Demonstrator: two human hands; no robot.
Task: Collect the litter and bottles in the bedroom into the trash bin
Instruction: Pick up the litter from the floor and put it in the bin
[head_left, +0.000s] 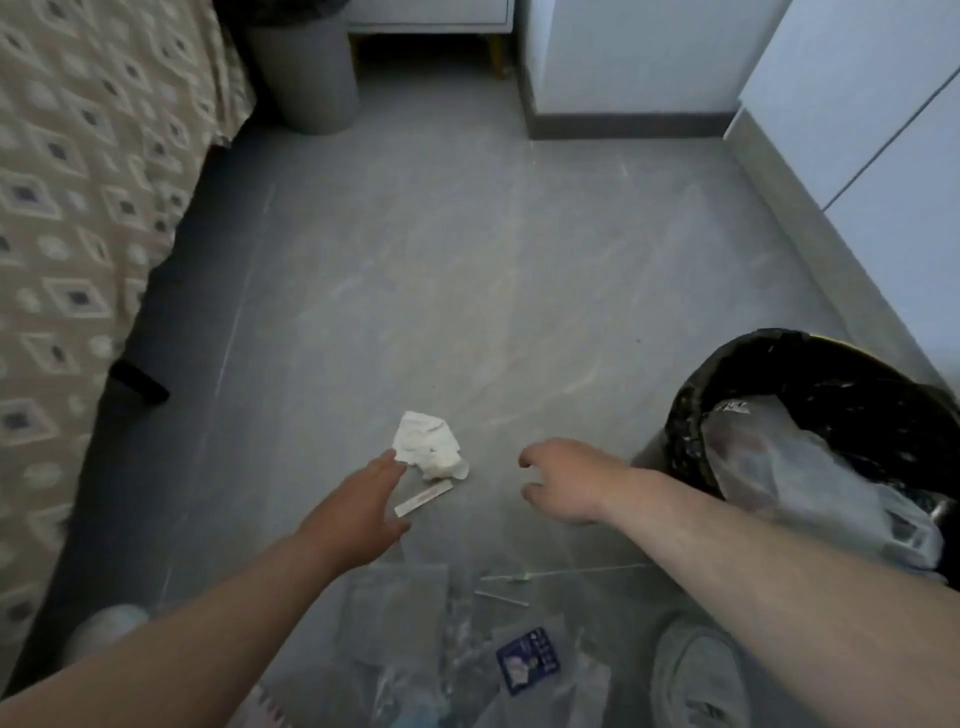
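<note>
My left hand reaches flat over the floor, fingers stretched out and together, the tips just touching the edge of a crumpled white tissue; they grip nothing. A small paper strip lies just beside that hand. My right hand hovers near, fingers curled loosely with a gap to the thumb, empty. At my right stands the trash bin, black-lined, with a clear plastic bag in it. Clear wrappers and a blue packet lie below my arms (blurred, hard to name). The bed runs along my left.
</note>
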